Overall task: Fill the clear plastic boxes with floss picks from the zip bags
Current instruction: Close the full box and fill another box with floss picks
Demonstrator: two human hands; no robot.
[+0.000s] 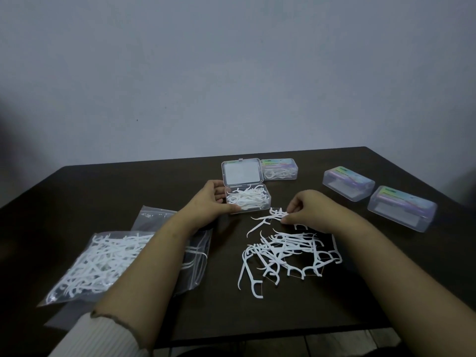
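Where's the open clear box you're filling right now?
In the head view, the open clear plastic box sits mid-table, gripped by the left hand, directly in front of a closed box of picks.

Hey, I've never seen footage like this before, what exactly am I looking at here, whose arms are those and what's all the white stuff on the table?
There is no machine here. One camera worn on a person's head looks forward and down, so the two arms are that person's own.

On the dark table a clear open box, lid up, is partly filled with white floss picks. The left hand holds its side. The right hand pinches a few picks from the far edge of a loose pile.

At the left lie zip bags, one still holding many picks. Behind the open box stands a closed box with picks inside, and at the right two more closed boxes, whose contents I cannot make out.
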